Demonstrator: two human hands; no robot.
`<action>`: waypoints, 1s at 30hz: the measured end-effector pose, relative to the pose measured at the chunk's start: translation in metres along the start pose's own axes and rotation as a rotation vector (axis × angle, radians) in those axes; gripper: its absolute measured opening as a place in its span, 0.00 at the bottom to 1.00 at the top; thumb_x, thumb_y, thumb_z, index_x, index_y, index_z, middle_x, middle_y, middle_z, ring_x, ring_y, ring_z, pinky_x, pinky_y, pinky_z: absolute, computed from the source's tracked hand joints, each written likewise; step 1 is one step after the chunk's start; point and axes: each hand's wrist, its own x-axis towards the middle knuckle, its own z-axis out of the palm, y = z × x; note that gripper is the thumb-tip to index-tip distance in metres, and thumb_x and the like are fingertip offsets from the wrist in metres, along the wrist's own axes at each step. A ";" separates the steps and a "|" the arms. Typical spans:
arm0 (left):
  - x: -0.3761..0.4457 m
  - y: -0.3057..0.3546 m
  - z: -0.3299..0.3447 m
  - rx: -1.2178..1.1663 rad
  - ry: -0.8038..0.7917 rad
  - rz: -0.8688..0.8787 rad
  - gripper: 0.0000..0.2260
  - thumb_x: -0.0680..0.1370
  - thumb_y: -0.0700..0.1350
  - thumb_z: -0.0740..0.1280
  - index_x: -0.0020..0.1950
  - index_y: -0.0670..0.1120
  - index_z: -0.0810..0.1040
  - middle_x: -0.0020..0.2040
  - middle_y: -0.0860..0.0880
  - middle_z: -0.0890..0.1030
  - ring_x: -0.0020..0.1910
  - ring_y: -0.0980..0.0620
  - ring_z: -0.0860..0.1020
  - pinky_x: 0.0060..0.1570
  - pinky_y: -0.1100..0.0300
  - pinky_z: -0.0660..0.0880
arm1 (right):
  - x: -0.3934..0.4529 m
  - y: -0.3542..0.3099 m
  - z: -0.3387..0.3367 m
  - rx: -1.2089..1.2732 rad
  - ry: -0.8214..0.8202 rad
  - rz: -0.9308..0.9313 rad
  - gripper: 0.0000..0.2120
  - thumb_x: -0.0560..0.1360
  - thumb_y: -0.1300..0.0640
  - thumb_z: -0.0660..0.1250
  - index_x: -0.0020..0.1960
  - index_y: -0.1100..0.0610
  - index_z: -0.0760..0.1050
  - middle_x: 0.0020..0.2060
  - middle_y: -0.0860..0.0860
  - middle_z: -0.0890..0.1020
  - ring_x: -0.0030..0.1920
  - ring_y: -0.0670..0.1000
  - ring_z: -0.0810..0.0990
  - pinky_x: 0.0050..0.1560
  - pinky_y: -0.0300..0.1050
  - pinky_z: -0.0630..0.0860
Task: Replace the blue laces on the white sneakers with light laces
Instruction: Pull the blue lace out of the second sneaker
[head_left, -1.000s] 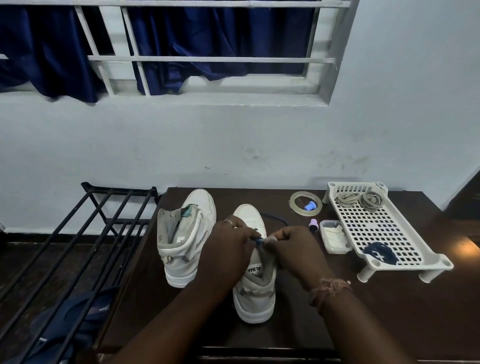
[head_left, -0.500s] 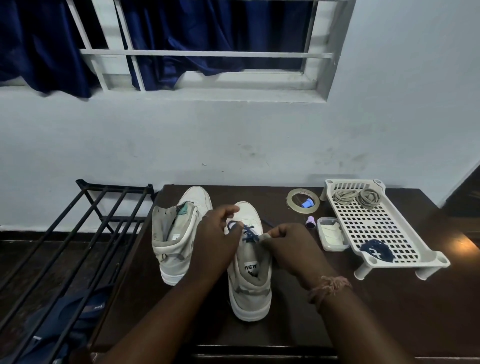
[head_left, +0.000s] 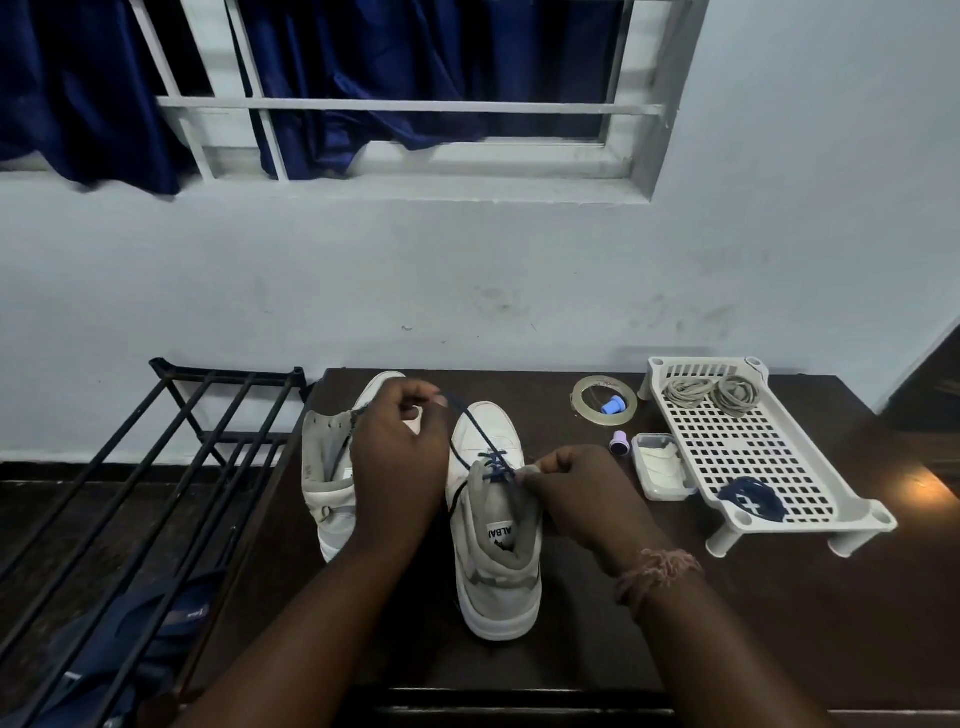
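Two white sneakers stand near the table's back edge. The left hand pinches the blue lace, drawn up taut from the right sneaker. The right hand seems to pinch the lacing at the eyelets. The light laces lie coiled in the white tray towards the right edge.

Two sneakers on table, tray to their right
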 end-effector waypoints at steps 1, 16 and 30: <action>0.003 -0.001 -0.002 -0.012 -0.032 -0.006 0.05 0.75 0.47 0.67 0.50 0.54 0.79 0.47 0.57 0.82 0.51 0.53 0.80 0.55 0.44 0.77 | 0.001 0.000 0.001 0.002 -0.002 0.000 0.10 0.71 0.51 0.73 0.36 0.56 0.82 0.29 0.53 0.83 0.31 0.51 0.81 0.43 0.60 0.83; -0.028 -0.012 0.015 0.804 -0.399 0.382 0.04 0.64 0.52 0.73 0.37 0.58 0.83 0.47 0.59 0.83 0.52 0.51 0.79 0.50 0.52 0.58 | 0.000 -0.008 -0.001 0.019 0.018 -0.004 0.30 0.74 0.33 0.60 0.36 0.61 0.78 0.30 0.56 0.82 0.37 0.57 0.84 0.46 0.61 0.82; 0.003 0.022 -0.006 -0.198 -0.240 -0.345 0.06 0.78 0.48 0.66 0.48 0.48 0.81 0.46 0.53 0.87 0.46 0.53 0.84 0.52 0.48 0.82 | 0.000 -0.004 -0.002 0.003 0.026 0.012 0.14 0.71 0.48 0.71 0.34 0.57 0.80 0.28 0.52 0.83 0.35 0.54 0.83 0.45 0.60 0.83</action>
